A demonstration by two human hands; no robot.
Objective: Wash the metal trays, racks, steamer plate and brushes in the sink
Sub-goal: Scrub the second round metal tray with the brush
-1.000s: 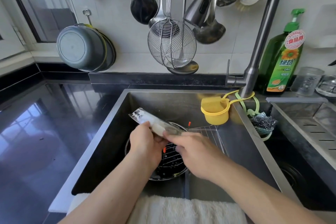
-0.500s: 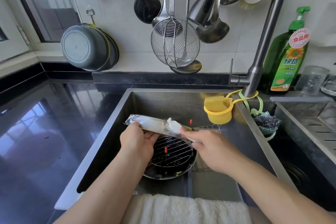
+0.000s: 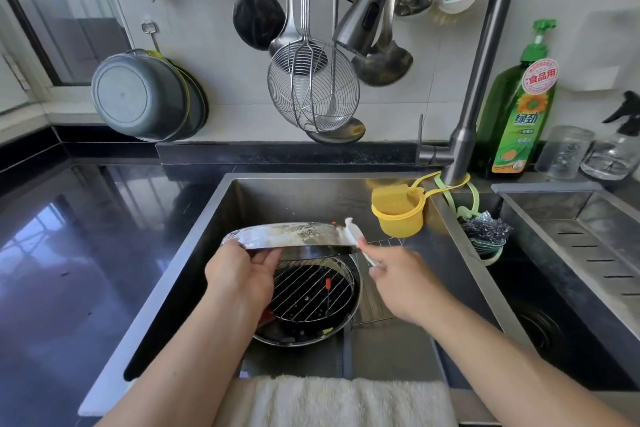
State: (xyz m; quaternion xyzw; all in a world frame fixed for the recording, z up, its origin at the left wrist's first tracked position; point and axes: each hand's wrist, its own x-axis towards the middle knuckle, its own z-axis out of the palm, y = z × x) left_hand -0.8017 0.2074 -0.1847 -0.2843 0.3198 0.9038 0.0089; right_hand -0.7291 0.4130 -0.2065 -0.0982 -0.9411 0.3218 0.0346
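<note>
My left hand (image 3: 240, 276) grips the near left edge of a soapy metal tray (image 3: 294, 236), held almost level above the sink (image 3: 214, 239). My right hand (image 3: 394, 279) pinches a white brush (image 3: 356, 239) whose tip touches the tray's right end. Below the tray lies a round metal pan (image 3: 311, 333) with a round wire rack (image 3: 304, 291) in it. A flat rectangular wire rack (image 3: 372, 302) lies partly under the pan on the right.
The faucet head (image 3: 370, 17) hangs over the sink's back. A yellow cup (image 3: 398, 215) and a steel scourer (image 3: 485, 229) hang at the faucet base. Green detergent bottle (image 3: 519, 114) stands at the back right. A white towel (image 3: 339, 399) drapes the front rim. Black counter (image 3: 69, 253) lies left.
My left hand has tilted the tray from slanted to nearly level and lifted it. My right hand slid the brush along it to the right end.
</note>
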